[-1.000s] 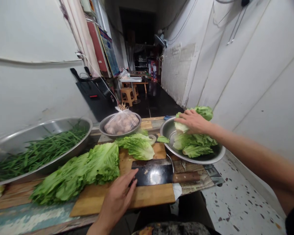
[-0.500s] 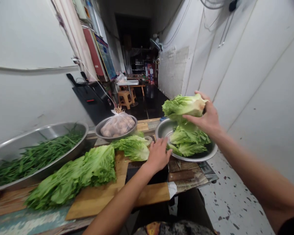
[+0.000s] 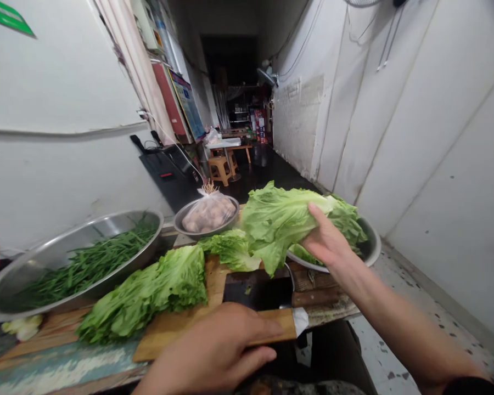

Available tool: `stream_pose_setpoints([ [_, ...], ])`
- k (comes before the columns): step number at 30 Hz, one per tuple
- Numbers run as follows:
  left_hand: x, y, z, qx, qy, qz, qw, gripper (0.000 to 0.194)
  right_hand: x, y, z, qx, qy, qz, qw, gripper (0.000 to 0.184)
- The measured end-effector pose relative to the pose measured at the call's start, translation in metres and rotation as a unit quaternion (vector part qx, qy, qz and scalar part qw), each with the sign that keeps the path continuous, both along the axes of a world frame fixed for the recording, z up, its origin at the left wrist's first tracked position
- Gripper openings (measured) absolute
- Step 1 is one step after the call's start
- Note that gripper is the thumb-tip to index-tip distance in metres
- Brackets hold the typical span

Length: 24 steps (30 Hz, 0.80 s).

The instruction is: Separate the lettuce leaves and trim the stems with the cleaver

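Observation:
My right hand [image 3: 327, 238] is closed around the pale base of a lettuce head [image 3: 284, 219], holding it above the board. Its broad green leaves point left. Behind that hand, a metal bowl [image 3: 374, 247] contains more lettuce [image 3: 348, 222]. My left hand [image 3: 234, 334] is low over the front edge of the wooden cutting board [image 3: 164, 343], thumb and fingers apart, with nothing visible in it. A dark, flat, blade-like piece [image 3: 251, 291] lies on the board just beyond it. Lettuce leaves [image 3: 148, 293] are piled at the board's left, and a smaller lettuce piece [image 3: 230, 249] lies at its back.
A large metal basin [image 3: 94, 219] of long green vegetables [image 3: 90, 263] stands on the left. A bowl [image 3: 181, 222] at the back carries a tied plastic bag of roundish pale items [image 3: 209, 214]. White walls flank the table; stools [image 3: 220, 170] stand farther off.
My right hand has brought the lettuce from above the bowl leftward and nearer. My left hand has drawn back from beside the bowl to the board's front edge. The view has shifted slightly.

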<state>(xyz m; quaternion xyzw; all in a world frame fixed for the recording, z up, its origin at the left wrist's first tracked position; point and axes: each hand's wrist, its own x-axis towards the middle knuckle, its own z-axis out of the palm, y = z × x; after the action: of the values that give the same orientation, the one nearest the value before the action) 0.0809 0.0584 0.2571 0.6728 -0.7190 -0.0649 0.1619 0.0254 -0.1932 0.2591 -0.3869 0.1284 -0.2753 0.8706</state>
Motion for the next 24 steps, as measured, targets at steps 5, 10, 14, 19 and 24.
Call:
stream_pose_setpoints([
  [5, -0.003, 0.022, 0.015, -0.245, -0.198, 0.234, 0.920, 0.114, 0.004, 0.070, -0.026, 0.062, 0.028, 0.107, 0.992, 0.053],
  [10, 0.002, 0.016, -0.017, -0.109, -0.244, 0.259, 0.928, 0.136, -0.001, 0.139, -0.071, 0.096, 0.089, 0.194, 0.972, 0.061],
  [14, 0.003, 0.031, -0.040, 0.023, -0.121, 0.305, 0.944, 0.117, -0.011, 0.145, -0.099, 0.043, 0.132, 0.272, 0.952, 0.056],
  [19, 0.016, 0.036, -0.048, 0.116, -0.006, 0.367, 0.923, 0.107, -0.057, 0.083, -0.105, -0.509, 0.176, 0.232, 0.810, 0.055],
  [24, 0.029, 0.028, -0.050, 0.186, -0.014, 0.415, 0.891, 0.103, -0.091, 0.026, -0.131, -0.856, 0.287, 0.048, 0.427, 0.062],
])
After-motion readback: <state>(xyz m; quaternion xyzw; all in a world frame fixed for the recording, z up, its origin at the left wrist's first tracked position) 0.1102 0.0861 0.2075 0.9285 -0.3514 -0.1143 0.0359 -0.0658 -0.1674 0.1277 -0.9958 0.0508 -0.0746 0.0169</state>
